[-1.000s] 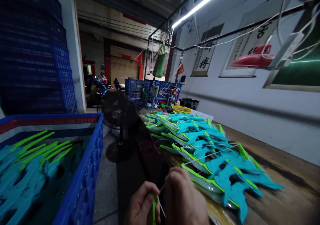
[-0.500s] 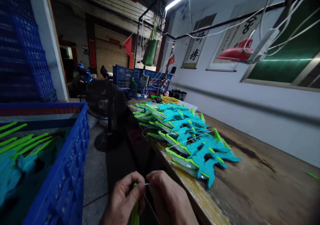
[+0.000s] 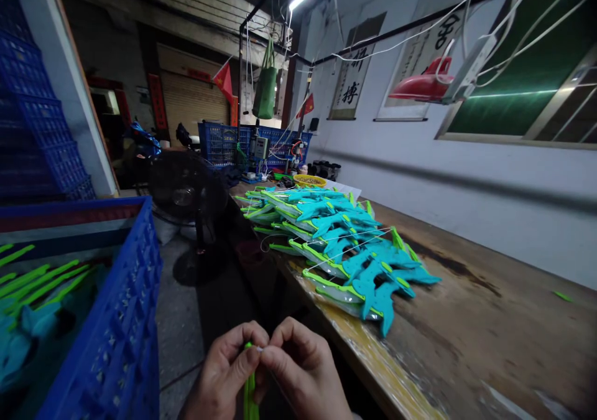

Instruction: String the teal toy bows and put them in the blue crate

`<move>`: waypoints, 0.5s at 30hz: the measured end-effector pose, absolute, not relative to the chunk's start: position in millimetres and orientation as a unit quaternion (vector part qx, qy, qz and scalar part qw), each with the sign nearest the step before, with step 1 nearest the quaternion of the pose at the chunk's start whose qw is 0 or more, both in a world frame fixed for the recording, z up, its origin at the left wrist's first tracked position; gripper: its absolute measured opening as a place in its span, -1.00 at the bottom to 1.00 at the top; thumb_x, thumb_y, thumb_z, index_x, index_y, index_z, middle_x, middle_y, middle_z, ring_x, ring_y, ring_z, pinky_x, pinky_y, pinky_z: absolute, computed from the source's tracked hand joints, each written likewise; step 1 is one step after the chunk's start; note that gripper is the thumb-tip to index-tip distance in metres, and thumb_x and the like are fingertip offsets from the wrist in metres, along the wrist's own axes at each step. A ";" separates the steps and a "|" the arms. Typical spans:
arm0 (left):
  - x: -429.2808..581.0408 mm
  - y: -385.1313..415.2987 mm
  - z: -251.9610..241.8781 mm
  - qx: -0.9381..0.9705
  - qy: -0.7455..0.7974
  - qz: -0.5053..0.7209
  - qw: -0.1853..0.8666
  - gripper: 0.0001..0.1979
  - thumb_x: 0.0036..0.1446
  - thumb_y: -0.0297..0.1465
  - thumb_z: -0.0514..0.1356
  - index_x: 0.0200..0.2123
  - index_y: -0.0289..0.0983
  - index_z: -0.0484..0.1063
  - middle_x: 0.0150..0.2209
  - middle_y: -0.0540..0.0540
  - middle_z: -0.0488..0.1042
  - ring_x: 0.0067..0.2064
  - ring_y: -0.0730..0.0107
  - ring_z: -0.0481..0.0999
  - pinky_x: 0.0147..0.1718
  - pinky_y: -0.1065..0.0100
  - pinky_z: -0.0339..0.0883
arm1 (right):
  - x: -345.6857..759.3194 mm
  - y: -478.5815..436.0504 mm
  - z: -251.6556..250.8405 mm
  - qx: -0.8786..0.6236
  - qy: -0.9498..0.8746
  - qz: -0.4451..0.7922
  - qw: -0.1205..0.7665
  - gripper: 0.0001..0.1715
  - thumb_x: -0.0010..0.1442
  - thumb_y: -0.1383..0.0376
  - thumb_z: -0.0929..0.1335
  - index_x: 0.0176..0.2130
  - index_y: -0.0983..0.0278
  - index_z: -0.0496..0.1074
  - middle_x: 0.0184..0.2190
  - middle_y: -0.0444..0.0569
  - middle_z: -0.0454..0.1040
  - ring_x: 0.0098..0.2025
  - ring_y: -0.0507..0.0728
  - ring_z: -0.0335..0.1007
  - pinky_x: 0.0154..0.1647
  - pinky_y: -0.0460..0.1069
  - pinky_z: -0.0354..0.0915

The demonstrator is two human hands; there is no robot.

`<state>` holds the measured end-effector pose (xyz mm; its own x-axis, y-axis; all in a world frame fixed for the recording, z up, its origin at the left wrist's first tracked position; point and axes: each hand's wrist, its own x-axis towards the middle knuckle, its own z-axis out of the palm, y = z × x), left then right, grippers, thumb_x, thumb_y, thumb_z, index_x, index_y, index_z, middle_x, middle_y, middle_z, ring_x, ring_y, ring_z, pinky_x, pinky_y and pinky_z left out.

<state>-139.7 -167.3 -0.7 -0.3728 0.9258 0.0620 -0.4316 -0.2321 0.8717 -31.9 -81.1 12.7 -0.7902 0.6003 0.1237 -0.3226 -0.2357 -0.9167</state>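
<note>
Low in the middle, my left hand is closed around the lime-green limb of a toy bow; the rest of that bow drops out of view. My right hand meets it at the limb's tip, thumb and forefinger pinching a thin white string. The fingertips of both hands nearly touch there. To the right, turquoise toy bows with green limbs and white strings lie overlapping in a long pile on the wooden table.
At the left stands a blue plastic crate holding more green and turquoise parts. Beyond it are a black floor fan and stacked blue crates. A yellow basket sits at the table's far end. A red lamp hangs above.
The right hand has turned so its thumb and forefinger now show, pinching the string at the limb's tip. The left hand keeps its grip. The whole view has shifted slightly.
</note>
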 end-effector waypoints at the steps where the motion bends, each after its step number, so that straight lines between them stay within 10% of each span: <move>1: -139.8 -167.0 0.0 0.303 0.398 0.725 0.474 -0.66 0.11 -0.09 0.35 -0.40 -0.25 0.47 -0.49 0.04 0.27 -0.50 0.49 0.25 -0.53 0.43 0.17 | -32.9 -81.8 11.6 -0.132 -0.531 0.784 0.294 -0.49 0.08 -0.01 0.55 -0.43 0.25 0.30 -0.57 -0.15 0.45 -0.56 0.05 0.42 -0.51 -0.07 0.39; 9: -140.2 -166.9 1.5 0.242 0.407 0.725 0.501 -0.67 0.08 -0.15 0.39 -0.46 -0.27 0.43 -0.53 0.08 0.22 -0.53 0.55 0.19 -0.52 0.47 0.12 | -26.1 -75.0 11.8 -0.069 -0.778 0.447 0.435 -0.77 0.30 0.28 0.40 -0.40 0.27 0.38 -0.49 -0.14 0.39 -0.50 0.00 0.40 -0.51 -0.16 0.32; 15: -142.5 -169.9 -3.8 0.244 0.427 0.710 0.504 -0.70 0.06 -0.15 0.40 -0.42 -0.27 0.51 -0.57 0.07 0.31 -0.53 0.54 0.26 -0.52 0.47 0.13 | -15.3 -70.4 22.4 -0.047 -0.843 0.374 0.384 -0.85 0.35 0.44 0.28 -0.26 0.24 0.37 -0.38 -0.11 0.39 -0.42 -0.01 0.40 -0.40 -0.18 0.33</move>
<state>-142.5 -169.9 -3.8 -0.3729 0.9240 -0.0847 -0.5070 -0.1265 0.8526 -15.3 -70.4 22.4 -0.7007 0.3661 0.6123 -0.2078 0.7164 -0.6661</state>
